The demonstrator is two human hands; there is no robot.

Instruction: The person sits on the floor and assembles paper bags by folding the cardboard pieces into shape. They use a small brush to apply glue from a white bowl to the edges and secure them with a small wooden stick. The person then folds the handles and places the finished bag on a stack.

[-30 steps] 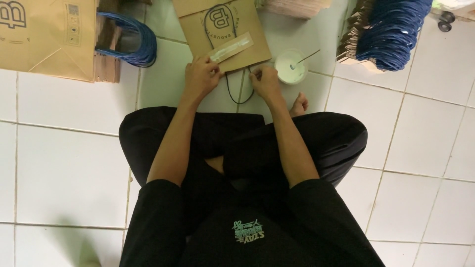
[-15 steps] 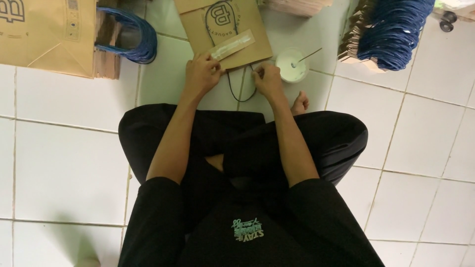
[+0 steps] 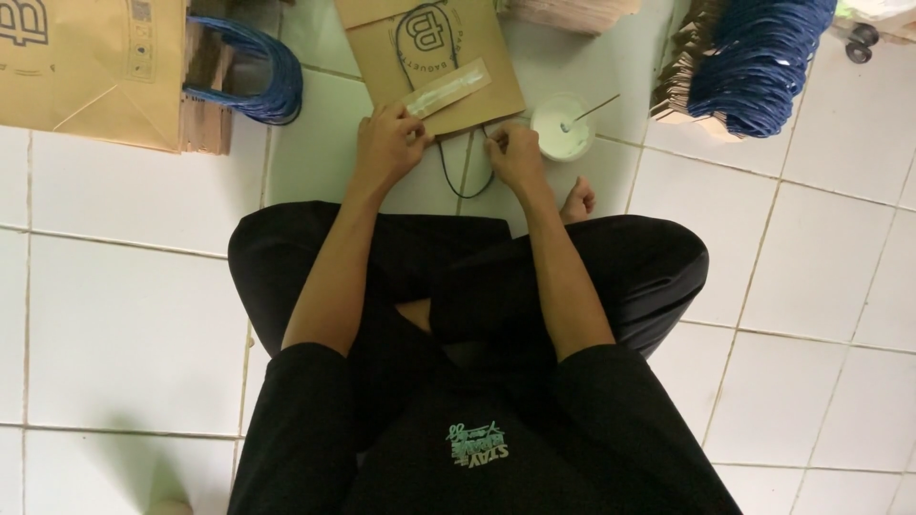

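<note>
Flat brown paper bag lies on the white tiled floor straight ahead of my crossed legs, its near edge right at my two grips. A pale paper strip sits slanted across the bag, just beyond my left hand. Left grip is curled, fingers pressing down on the bag's near edge beside the strip's end; thumb side touching the paper. A dark cord loop hangs out of the bag's near edge toward me, running between both hands. Right hand is pinched narrow on the cord's right end where it meets the bag edge; looks like thumb and forefinger holding it, exact contact too small to confirm.

Just right of my right grip: a small round white cup with whitish paste and a thin stick leaning out of it. My bare foot pokes out just below the cup.

Farther right past the cup: stack of folded bags with blue handles. Far left of my left grip: another brown bag stack with blue cord handles lying on its side. Black trousers and black shirt fill the near view.
</note>
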